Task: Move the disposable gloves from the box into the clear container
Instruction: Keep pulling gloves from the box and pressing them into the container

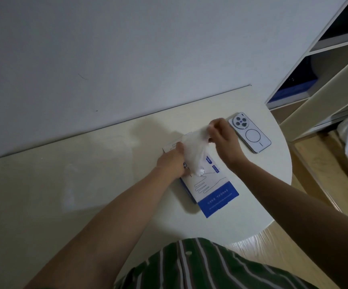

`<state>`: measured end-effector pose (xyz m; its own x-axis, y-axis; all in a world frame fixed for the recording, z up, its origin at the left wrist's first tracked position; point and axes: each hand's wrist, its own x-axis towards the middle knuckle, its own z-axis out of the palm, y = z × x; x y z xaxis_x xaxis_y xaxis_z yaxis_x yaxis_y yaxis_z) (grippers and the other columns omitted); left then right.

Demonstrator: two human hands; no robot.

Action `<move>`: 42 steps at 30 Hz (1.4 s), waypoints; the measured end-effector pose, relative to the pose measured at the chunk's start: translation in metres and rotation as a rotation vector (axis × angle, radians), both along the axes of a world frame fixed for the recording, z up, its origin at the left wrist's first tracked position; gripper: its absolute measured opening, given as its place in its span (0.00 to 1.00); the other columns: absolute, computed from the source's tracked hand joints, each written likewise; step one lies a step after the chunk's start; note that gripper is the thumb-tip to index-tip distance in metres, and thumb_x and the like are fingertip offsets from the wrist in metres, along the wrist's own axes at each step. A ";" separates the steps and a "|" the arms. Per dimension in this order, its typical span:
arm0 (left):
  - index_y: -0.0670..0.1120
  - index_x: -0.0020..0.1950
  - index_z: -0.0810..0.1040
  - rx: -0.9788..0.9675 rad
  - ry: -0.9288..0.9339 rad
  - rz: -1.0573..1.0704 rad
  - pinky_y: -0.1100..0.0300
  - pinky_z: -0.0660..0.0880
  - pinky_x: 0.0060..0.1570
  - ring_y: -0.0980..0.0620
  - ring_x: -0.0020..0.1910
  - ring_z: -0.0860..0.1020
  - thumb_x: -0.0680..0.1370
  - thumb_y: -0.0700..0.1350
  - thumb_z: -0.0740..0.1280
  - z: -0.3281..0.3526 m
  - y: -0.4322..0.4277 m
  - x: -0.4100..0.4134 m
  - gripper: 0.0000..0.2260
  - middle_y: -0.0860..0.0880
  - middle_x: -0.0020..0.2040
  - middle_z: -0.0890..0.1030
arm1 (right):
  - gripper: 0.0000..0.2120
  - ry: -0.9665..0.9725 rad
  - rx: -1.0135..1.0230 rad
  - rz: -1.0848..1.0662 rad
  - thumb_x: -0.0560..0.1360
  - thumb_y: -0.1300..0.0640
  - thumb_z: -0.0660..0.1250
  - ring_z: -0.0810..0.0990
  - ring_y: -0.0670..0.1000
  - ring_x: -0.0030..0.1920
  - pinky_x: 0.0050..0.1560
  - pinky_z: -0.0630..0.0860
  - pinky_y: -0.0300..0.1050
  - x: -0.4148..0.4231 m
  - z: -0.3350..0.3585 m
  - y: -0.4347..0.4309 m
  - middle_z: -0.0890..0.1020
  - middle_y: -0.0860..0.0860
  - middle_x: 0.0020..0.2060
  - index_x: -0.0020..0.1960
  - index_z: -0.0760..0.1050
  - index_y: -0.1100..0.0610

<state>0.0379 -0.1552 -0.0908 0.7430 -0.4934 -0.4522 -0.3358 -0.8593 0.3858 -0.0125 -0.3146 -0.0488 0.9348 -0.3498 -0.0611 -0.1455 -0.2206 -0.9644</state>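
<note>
1. Head view: white-and-blue glove box point(212, 192) lies flat on the pale table point(252, 184), near its rounded right end, printed glove outline facing up.
2. Disposable gloves point(194, 151): a bunch of clear film drawn up out of the slot in the box top. Its lower end is still at the slot and its upper end is in the air above the far half of the box.
3. Right hand point(221, 140): fingertips pinch the top of the glove bunch, wrist raised over the box's far right corner.
4. Left hand point(172, 161): lies on the box's left side and presses it onto the table, fingers stretched forward beside the gloves, thumb near the slot. Not curled round anything I can see.
5. What is left inside the box is hidden by the lid and the hands.
6. Faint see-through shape point(70, 184) on the table, well left of the box. I can't tell if it's the clear container, or if anything is in it.
7. Phone point(250, 132) lies face down just right of the right hand, apart from the box.
8. Open shelf unit point(325, 69) stands beyond the table on the right, with something blue on a lower shelf.
</note>
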 end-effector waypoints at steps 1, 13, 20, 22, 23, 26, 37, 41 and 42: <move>0.45 0.69 0.58 0.002 0.002 -0.001 0.55 0.73 0.46 0.43 0.53 0.79 0.69 0.54 0.75 -0.001 0.000 0.000 0.37 0.46 0.56 0.78 | 0.05 0.001 0.164 -0.064 0.81 0.60 0.57 0.78 0.49 0.43 0.45 0.79 0.41 0.003 0.009 -0.001 0.77 0.51 0.42 0.48 0.70 0.58; 0.45 0.50 0.75 -0.693 0.574 0.495 0.58 0.71 0.32 0.49 0.34 0.75 0.81 0.43 0.53 0.037 0.019 0.014 0.11 0.44 0.42 0.76 | 0.11 0.345 0.165 0.066 0.81 0.56 0.57 0.75 0.55 0.43 0.48 0.74 0.50 -0.012 0.006 -0.006 0.77 0.57 0.41 0.43 0.73 0.57; 0.51 0.57 0.74 -0.871 0.501 0.418 0.56 0.78 0.46 0.48 0.50 0.79 0.67 0.55 0.70 0.057 0.039 0.016 0.21 0.43 0.55 0.78 | 0.11 0.341 0.248 0.085 0.81 0.58 0.57 0.80 0.51 0.40 0.41 0.77 0.41 0.006 0.017 0.029 0.80 0.52 0.38 0.44 0.76 0.57; 0.51 0.58 0.75 -0.865 0.387 0.425 0.59 0.76 0.46 0.51 0.48 0.79 0.67 0.54 0.70 0.061 0.049 0.016 0.20 0.45 0.54 0.79 | 0.14 0.386 0.225 0.122 0.82 0.60 0.54 0.81 0.47 0.35 0.37 0.78 0.38 0.008 0.021 0.040 0.80 0.53 0.37 0.46 0.76 0.60; 0.51 0.58 0.75 -0.871 0.330 0.453 0.58 0.77 0.45 0.52 0.46 0.79 0.68 0.53 0.70 0.064 0.054 0.017 0.20 0.46 0.52 0.80 | 0.14 0.379 0.236 0.175 0.82 0.60 0.53 0.81 0.49 0.35 0.39 0.79 0.40 0.009 0.023 0.047 0.81 0.55 0.37 0.47 0.76 0.63; 0.48 0.54 0.78 -0.864 0.224 0.570 0.53 0.78 0.44 0.51 0.41 0.80 0.68 0.48 0.65 0.069 0.070 0.021 0.15 0.49 0.43 0.81 | 0.14 0.340 0.205 0.252 0.82 0.61 0.54 0.80 0.56 0.39 0.43 0.78 0.46 0.009 0.025 0.064 0.82 0.59 0.37 0.51 0.76 0.68; 0.40 0.52 0.76 -0.986 0.373 1.094 0.54 0.77 0.38 0.45 0.35 0.78 0.81 0.56 0.55 0.091 0.138 0.021 0.20 0.41 0.41 0.81 | 0.11 0.342 0.112 0.234 0.81 0.60 0.57 0.81 0.56 0.35 0.38 0.79 0.47 0.035 0.035 0.139 0.85 0.58 0.37 0.51 0.76 0.64; 0.39 0.58 0.76 -0.861 0.252 1.075 0.54 0.80 0.42 0.49 0.35 0.80 0.76 0.50 0.70 0.082 0.160 0.022 0.17 0.43 0.43 0.82 | 0.10 0.325 0.136 0.336 0.81 0.62 0.57 0.80 0.55 0.31 0.36 0.76 0.47 0.041 0.038 0.161 0.85 0.60 0.36 0.51 0.76 0.66; 0.38 0.57 0.76 -0.855 0.238 1.099 0.56 0.80 0.39 0.51 0.33 0.79 0.76 0.46 0.70 0.078 0.165 0.023 0.15 0.44 0.41 0.81 | 0.10 0.324 0.182 0.401 0.81 0.62 0.57 0.80 0.56 0.30 0.36 0.75 0.48 0.043 0.038 0.166 0.84 0.61 0.37 0.51 0.76 0.67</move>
